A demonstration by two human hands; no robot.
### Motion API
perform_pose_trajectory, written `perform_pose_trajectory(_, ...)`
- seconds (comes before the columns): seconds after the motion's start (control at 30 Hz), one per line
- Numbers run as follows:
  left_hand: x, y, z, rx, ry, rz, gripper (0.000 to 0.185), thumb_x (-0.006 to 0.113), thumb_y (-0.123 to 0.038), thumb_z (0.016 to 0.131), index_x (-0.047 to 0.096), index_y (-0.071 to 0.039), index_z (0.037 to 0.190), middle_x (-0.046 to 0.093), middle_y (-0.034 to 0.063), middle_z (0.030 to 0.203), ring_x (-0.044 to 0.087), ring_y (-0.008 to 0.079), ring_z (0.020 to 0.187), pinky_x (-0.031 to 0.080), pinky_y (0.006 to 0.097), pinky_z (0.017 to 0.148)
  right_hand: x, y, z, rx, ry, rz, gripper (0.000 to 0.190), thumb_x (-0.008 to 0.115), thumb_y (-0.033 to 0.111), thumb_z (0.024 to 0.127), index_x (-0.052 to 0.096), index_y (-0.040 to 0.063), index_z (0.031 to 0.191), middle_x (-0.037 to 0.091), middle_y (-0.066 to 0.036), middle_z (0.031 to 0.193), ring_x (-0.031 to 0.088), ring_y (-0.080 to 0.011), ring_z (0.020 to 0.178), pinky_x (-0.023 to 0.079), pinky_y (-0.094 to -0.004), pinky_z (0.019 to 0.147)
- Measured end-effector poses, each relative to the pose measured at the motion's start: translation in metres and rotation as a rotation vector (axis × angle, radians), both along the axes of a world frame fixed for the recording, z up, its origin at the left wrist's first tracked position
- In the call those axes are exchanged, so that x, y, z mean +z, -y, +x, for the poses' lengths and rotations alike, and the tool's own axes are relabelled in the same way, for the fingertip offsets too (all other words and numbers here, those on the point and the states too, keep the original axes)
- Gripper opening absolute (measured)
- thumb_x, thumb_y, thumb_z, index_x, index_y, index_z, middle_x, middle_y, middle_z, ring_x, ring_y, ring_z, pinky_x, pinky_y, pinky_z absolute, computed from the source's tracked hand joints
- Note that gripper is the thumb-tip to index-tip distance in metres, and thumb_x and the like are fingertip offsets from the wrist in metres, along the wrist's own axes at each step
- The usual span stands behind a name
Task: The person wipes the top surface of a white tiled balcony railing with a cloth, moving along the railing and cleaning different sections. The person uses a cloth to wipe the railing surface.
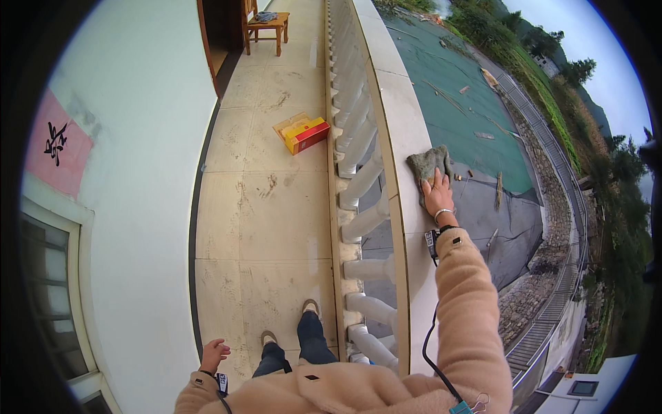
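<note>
My right hand (438,195) presses down on a grey-green cloth (428,159) lying on the flat top of the white balcony railing (395,93). Its fingers are spread over the near part of the cloth, and a bracelet circles the wrist. Part of the cloth bunches up beyond the fingertips. Low on the left, my left hand (214,355) hangs beside my body above the tiled floor (284,217). Nothing is in it, and its fingers are loosely bent and apart. A small device with a black cable is strapped at each wrist.
An opened red and yellow cardboard box (307,135) lies on the floor against the balusters (357,150). Farther along stands a wooden chair (269,26) with a cloth on it, near a doorway (222,36). The white wall (145,155) runs along the left. Beyond the railing is a lower yard (455,103).
</note>
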State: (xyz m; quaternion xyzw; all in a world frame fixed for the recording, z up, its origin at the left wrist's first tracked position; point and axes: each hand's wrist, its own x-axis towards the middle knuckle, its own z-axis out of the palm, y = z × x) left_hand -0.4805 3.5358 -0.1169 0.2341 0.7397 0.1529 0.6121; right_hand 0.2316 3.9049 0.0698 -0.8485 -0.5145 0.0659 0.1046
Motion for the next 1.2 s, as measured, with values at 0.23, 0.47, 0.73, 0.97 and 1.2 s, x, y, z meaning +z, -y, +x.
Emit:
perform_pose_trajectory(0.23, -0.025, -0.008, -0.017, -0.210, 0.115, -0.048, 0.039, 0.051, -0.017, 0.095, 0.055, 0.000, 0.130, 0.071, 0.0101, 0.098, 0.069, 0.0179, 0.084, 0.053, 0.0302, 0.070, -0.013, 0.353, -0.043, -0.062, 0.151, 0.063, 0.064, 0.052, 0.034, 0.095, 0.031, 0.013, 0.152, 0.035, -0.025, 0.152, 0.044, -0.0467, 0.127, 0.038, -0.0511, 0.107)
perform_pose_trajectory(0.47, -0.043, 0.032, -0.082, -0.155, 0.092, -0.054, 0.037, 0.050, -0.017, 0.098, 0.054, -0.003, 0.132, 0.069, 0.0071, 0.093, 0.068, 0.0175, 0.082, 0.053, 0.0297, 0.068, 0.008, 0.620, -0.199, -0.121, 0.167, -0.172, 0.072, 0.063, 0.039, 0.083, 0.042, 0.012, 0.146, 0.025, -0.025, 0.156, 0.024, -0.0566, 0.136, 0.016, -0.0638, 0.114)
perform_pose_trajectory(0.73, -0.064, 0.113, -0.108, 0.048, 0.047, -0.172, 0.037, 0.051, -0.019, 0.097, 0.054, -0.003, 0.131, 0.069, 0.0074, 0.090, 0.068, 0.0160, 0.074, 0.053, 0.0291, 0.060, 0.009, 0.543, -0.173, 0.266, 0.425, -0.326, 0.055, 0.069, 0.024, 0.075, 0.060, 0.022, 0.129, 0.037, -0.024, 0.137, 0.033, -0.0526, 0.129, 0.023, -0.0673, 0.110)
perform_pose_trajectory(0.97, -0.078, 0.153, -0.047, 0.189, 0.124, -0.241, 0.036, 0.050, -0.018, 0.098, 0.054, -0.004, 0.132, 0.070, 0.0111, 0.096, 0.069, 0.0197, 0.081, 0.054, 0.0305, 0.064, -0.006, 0.245, -0.129, 0.389, 0.447, -0.185, 0.065, 0.068, 0.020, 0.077, 0.051, 0.022, 0.140, 0.027, -0.022, 0.151, 0.030, -0.0495, 0.136, 0.025, -0.0651, 0.111)
perform_pose_trajectory(1.2, -0.073, 0.201, -0.001, 0.506, 0.245, -0.088, 0.036, 0.049, -0.018, 0.099, 0.054, -0.001, 0.131, 0.069, 0.0097, 0.094, 0.069, 0.0188, 0.081, 0.054, 0.0293, 0.065, -0.007, -0.093, -0.111, 0.354, 0.556, -0.211, 0.067, 0.067, 0.023, 0.083, 0.044, 0.033, 0.145, 0.015, -0.015, 0.160, 0.024, -0.0497, 0.142, 0.034, -0.0671, 0.106)
